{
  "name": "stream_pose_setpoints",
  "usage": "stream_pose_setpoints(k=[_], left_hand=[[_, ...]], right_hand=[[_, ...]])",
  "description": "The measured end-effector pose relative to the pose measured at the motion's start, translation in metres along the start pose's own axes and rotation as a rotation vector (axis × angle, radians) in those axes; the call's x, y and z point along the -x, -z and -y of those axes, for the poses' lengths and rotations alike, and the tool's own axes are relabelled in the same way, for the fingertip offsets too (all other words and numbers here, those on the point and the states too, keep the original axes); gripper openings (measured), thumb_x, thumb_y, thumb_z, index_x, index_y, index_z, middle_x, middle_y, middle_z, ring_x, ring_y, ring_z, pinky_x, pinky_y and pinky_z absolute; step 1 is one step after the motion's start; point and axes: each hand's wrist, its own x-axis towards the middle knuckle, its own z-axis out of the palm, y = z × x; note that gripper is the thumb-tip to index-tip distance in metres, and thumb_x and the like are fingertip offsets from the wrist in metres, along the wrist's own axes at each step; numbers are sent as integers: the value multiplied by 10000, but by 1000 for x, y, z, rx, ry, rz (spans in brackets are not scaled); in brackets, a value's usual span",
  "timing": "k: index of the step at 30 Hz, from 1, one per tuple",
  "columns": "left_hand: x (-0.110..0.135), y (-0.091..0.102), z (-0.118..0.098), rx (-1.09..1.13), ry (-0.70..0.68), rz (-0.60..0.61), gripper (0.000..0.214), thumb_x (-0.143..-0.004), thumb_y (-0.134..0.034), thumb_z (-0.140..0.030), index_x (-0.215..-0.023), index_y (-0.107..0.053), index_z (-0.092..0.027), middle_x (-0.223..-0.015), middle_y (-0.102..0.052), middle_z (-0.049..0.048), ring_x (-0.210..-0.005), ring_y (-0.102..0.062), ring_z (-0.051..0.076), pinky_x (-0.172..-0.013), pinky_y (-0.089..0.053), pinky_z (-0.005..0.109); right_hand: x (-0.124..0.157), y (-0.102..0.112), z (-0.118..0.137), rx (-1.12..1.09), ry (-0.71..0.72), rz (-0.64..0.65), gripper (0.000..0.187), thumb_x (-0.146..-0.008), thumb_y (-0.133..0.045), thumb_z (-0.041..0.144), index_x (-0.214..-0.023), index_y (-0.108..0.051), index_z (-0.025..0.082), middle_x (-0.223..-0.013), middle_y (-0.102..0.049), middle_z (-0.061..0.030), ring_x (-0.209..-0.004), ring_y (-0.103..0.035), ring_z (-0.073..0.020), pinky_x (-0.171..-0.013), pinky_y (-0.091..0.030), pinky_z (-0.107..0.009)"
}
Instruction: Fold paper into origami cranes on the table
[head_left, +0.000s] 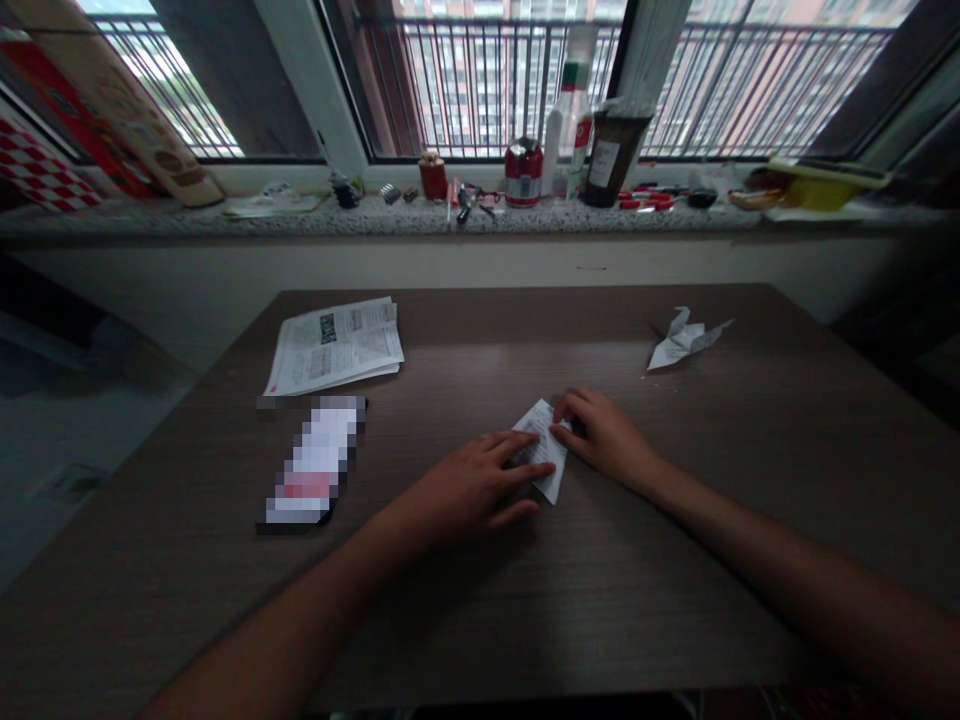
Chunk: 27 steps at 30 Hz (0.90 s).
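A small piece of folded printed paper [556, 484] lies on the table between my two hands. My left hand [480, 482] rests over its left part, fingers stretched out and apart, with fingertips on the paper. At its right corner, my right hand [600, 432] has thumb and fingers closed on the edge. Part of the paper is hidden under the left fingers. A folded paper crane [681, 341] sits farther back on the right, apart from both hands.
Folded printed sheets [337, 345] lie at the back left, with a phone [319, 460], its screen blurred, nearer me. Behind the brown table [480, 610], a granite windowsill [262, 224] carries a red can [523, 172], a dark cup [609, 155], bottles and small tools.
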Motion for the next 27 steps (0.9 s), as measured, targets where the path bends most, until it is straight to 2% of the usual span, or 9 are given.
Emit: stream_pose_setpoints(k=[5,8,11,17,19,21,23,25,27], left_hand=[[-3,0,-5,-29,-26,19,532,-1055,-560,-451,-1550,-476,-277,-1654,-398,74,-1497,-399,308,-1219,-360,502],[-4,-2,-7,-41,-48,27,534,-1054,-555,-482,-1553,-471,-313,-1622,-452,65,-1481,-425,306,-1217,-350,518],[-3,-3,-7,-56,-47,24,521,-1044,-559,-515,-1538,-486,-368,-1627,-441,52,-1485,-411,324,-1208,-345,538],[-3,0,-9,-61,-41,36,525,-1040,-563,-522,-1538,-485,-376,-1641,-416,57,-1483,-407,327,-1211,-336,542],[-3,1,-9,-61,-39,38,527,-1041,-560,-521,-1542,-479,-376,-1654,-396,52,-1490,-397,326,-1217,-331,538],[-3,1,-9,-65,-40,43,531,-1042,-560,-520,-1545,-476,-374,-1656,-393,56,-1495,-392,328,-1219,-327,540],[-3,1,-9,-69,-41,48,538,-1043,-554,-526,-1552,-468,-370,-1644,-410,68,-1499,-387,329,-1220,-323,545],[-2,1,-9,-68,-42,53,550,-1047,-548,-528,-1564,-448,-371,-1633,-428,78,-1502,-385,326,-1221,-320,548],[-2,1,-9,-67,-41,57,555,-1049,-550,-517,-1574,-431,-376,-1633,-426,85,-1499,-392,324,-1219,-324,549]], right_hand=[[2,-2,1,74,35,-2,35,-975,-643,244,-992,-615,234,-982,-604,-59,-879,-585,-232,-768,-454,-356],[4,-2,1,98,49,-1,27,-997,-621,257,-1016,-621,238,-1013,-614,-65,-902,-595,-236,-785,-464,-362],[5,-1,1,103,67,0,33,-1010,-604,256,-1029,-621,236,-1029,-620,-72,-933,-602,-243,-815,-479,-375],[9,1,5,171,86,-10,98,-1031,-573,276,-1054,-654,225,-1027,-643,-96,-952,-617,-271,-838,-522,-422],[13,3,7,213,118,-3,163,-1044,-549,275,-1134,-671,215,-1107,-664,-120,-1024,-626,-293,-884,-536,-456],[19,5,7,248,173,22,271,-1054,-531,269,-1297,-645,228,-1285,-659,-137,-1160,-618,-318,-963,-532,-502],[27,8,6,256,246,85,414,-1063,-523,277,-1477,-540,279,-1484,-585,-118,-1308,-574,-331,-1061,-496,-552],[36,9,5,253,303,147,522,-1071,-515,311,-1583,-417,295,-1575,-519,-101,-1414,-511,-326,-1156,-431,-576],[43,11,5,234,334,198,613,-1067,-529,363,-1638,-317,293,-1623,-460,-90,-1479,-449,-306,-1230,-362,-553]])
